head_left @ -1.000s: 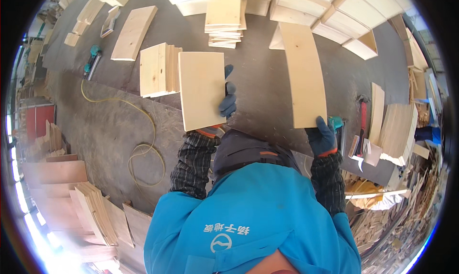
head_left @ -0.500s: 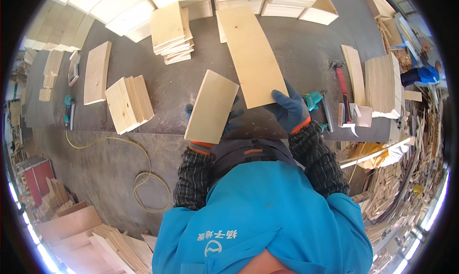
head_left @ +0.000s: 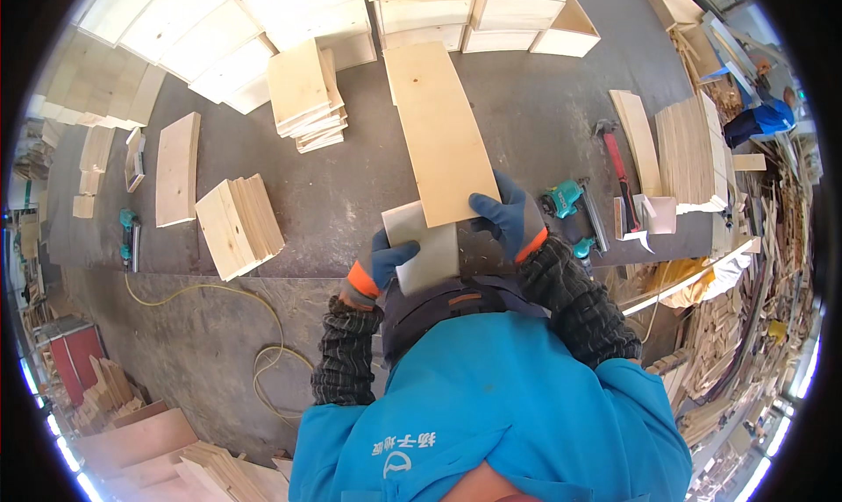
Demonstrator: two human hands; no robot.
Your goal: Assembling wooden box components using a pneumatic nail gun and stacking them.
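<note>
My left hand (head_left: pixel 379 270), in a blue glove with an orange cuff, grips a small pale plywood panel (head_left: pixel 424 255) held close in front of my chest. Its top edge is tucked under the near end of a long plywood board (head_left: pixel 438 129). My right hand (head_left: pixel 513 220), gloved the same way, holds the long board's near right corner. The long board stretches away from me over the grey workbench (head_left: pixel 351 195).
Stacks of plywood panels (head_left: pixel 305 92) (head_left: pixel 239 224) lie to the left. A teal nail gun (head_left: pixel 568 202) and a red-handled hammer (head_left: pixel 614 164) sit on the right, near more boards (head_left: pixel 688 151). Wooden boxes (head_left: pixel 421 11) line the far edge. A yellow hose (head_left: pixel 263 327) loops below left.
The long board has swung in toward the middle. My left hand brought the small panel down close to my chest, under the long board's near end. The view has shifted.
</note>
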